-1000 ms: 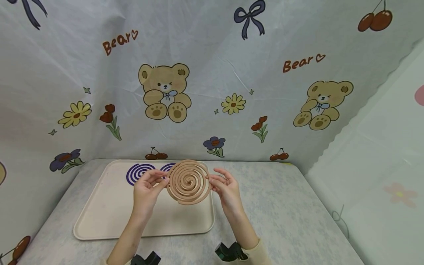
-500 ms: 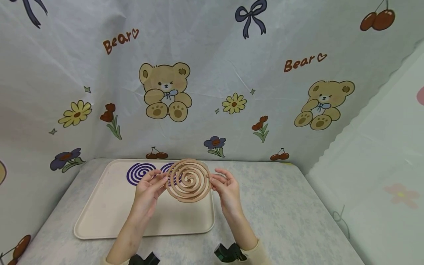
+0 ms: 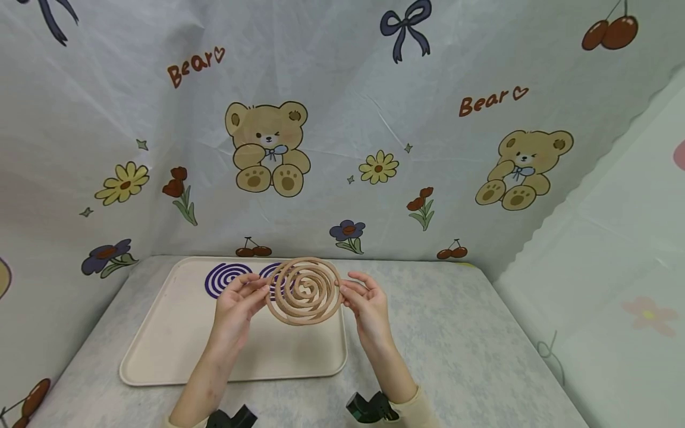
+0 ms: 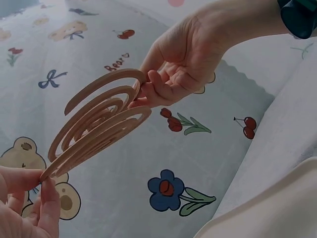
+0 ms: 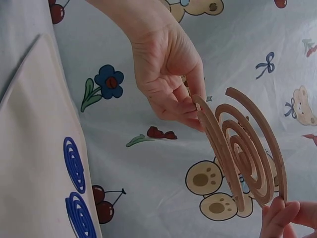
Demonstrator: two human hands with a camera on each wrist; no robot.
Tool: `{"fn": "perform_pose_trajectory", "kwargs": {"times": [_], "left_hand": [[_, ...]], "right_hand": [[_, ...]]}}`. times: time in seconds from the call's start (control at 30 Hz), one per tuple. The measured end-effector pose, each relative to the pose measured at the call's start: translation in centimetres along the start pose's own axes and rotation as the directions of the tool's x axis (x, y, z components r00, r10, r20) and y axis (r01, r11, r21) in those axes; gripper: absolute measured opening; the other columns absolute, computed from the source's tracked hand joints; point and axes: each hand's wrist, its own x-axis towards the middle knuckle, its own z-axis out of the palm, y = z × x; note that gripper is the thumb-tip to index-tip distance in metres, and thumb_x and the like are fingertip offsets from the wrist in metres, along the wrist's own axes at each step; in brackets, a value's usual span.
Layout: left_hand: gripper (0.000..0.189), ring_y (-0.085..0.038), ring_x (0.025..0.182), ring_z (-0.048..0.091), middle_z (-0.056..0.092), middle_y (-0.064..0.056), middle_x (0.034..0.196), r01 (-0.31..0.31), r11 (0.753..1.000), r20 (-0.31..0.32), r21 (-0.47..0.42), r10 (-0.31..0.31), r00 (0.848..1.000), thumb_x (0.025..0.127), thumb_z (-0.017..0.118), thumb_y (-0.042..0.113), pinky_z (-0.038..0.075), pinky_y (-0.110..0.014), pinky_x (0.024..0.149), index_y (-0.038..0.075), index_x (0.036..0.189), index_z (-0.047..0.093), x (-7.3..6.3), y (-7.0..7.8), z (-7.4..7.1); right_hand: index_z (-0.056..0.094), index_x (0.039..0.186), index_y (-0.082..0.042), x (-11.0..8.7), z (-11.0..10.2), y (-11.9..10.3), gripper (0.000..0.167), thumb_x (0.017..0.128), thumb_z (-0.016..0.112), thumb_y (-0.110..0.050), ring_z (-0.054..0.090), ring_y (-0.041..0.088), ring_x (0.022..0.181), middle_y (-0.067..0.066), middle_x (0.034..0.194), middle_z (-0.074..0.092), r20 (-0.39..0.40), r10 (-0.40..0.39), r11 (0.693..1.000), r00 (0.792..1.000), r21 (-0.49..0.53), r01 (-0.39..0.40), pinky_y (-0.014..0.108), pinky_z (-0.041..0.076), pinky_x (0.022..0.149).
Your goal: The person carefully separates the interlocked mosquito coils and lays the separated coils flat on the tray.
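Between both hands, above the tray, a tan mosquito coil (image 3: 306, 322) is held up with its face toward the head camera. The left hand (image 3: 233, 309) pinches its left edge with thumb and fingertips. At the opposite edge, the right hand (image 3: 370, 309) pinches the outer turn between thumb and fingers. In the left wrist view the coil (image 4: 119, 74) appears as two interleaved spirals splayed apart, with a free end sticking out. The right wrist view shows the same coil (image 5: 278, 153) edge-on, its turns at different depths.
A cream tray (image 3: 171, 351) lies on the grey table (image 3: 444, 345), at its left. Two blue spiral coils (image 5: 74, 163) lie at the tray's far side; one is partly behind the held coil in the head view. A bear-print cloth (image 3: 321, 77) hangs behind.
The tan coil's turns have spread apart, with wider gaps that let the tray and a blue coil show through. The left hand has turned slightly; the right hand has barely moved.
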Motion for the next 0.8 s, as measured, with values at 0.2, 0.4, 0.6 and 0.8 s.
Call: {"fn": "perform_pose_trajectory", "kwargs": {"times": [0.2, 0.4, 0.6, 0.8], "left_hand": [[0.027, -0.002, 0.079, 0.068, 0.071, 0.011, 0.081, 0.0, 1.0, -0.021, -0.014, 0.0, 1.0, 0.087, 0.058, -0.009, 0.058, -0.018, 0.073, 0.018, 0.091, 0.059, 0.5, 0.3, -0.8], [0.027, -0.002, 0.08, 0.068, 0.071, 0.012, 0.082, -0.03, 0.999, -0.026, -0.011, 0.03, 0.999, 0.087, 0.06, -0.008, 0.058, -0.016, 0.072, 0.019, 0.09, 0.061, 1.1, 0.7, -1.8], [0.029, -0.002, 0.077, 0.068, 0.072, 0.01, 0.081, -0.038, 0.998, -0.03, -0.055, 0.037, 0.999, 0.087, 0.058, -0.009, 0.057, -0.016, 0.069, 0.02, 0.088, 0.062, 1.8, 1.1, -3.3], [0.025, -0.003, 0.074, 0.066, 0.07, 0.009, 0.079, -0.002, 0.995, -0.029, -0.096, -0.001, 1.0, 0.089, 0.056, -0.009, 0.057, -0.015, 0.065, 0.016, 0.091, 0.058, 2.2, 1.7, -4.9]], "right_hand": [[0.055, 0.107, -0.004, 0.1, 0.0, 0.1, 0.027, 0.085, 0.058, 0.012, 0.062, 0.004, 0.06, -0.005, 0.079, 0.072, -0.017, 0.007, 1.0, 1.0, 0.015, -0.006, 0.011, 0.049, 0.055], [0.056, 0.105, -0.006, 0.2, 0.1, 0.1, 0.028, 0.085, 0.057, 0.013, 0.062, 0.004, 0.06, -0.005, 0.079, 0.072, -0.029, 0.005, 0.999, 1.0, 0.036, -0.004, 0.011, 0.049, 0.054], [0.055, 0.108, -0.002, 0.4, 0.0, 0.3, 0.027, 0.085, 0.057, 0.013, 0.062, 0.004, 0.059, -0.005, 0.079, 0.072, -0.039, 0.002, 0.999, 0.999, 0.035, -0.001, 0.011, 0.049, 0.054], [0.056, 0.106, -0.002, 0.6, -0.1, 0.7, 0.026, 0.084, 0.059, 0.012, 0.062, 0.004, 0.059, -0.005, 0.078, 0.072, -0.045, -0.008, 1.0, 0.999, 0.026, 0.009, 0.01, 0.049, 0.054]]}}
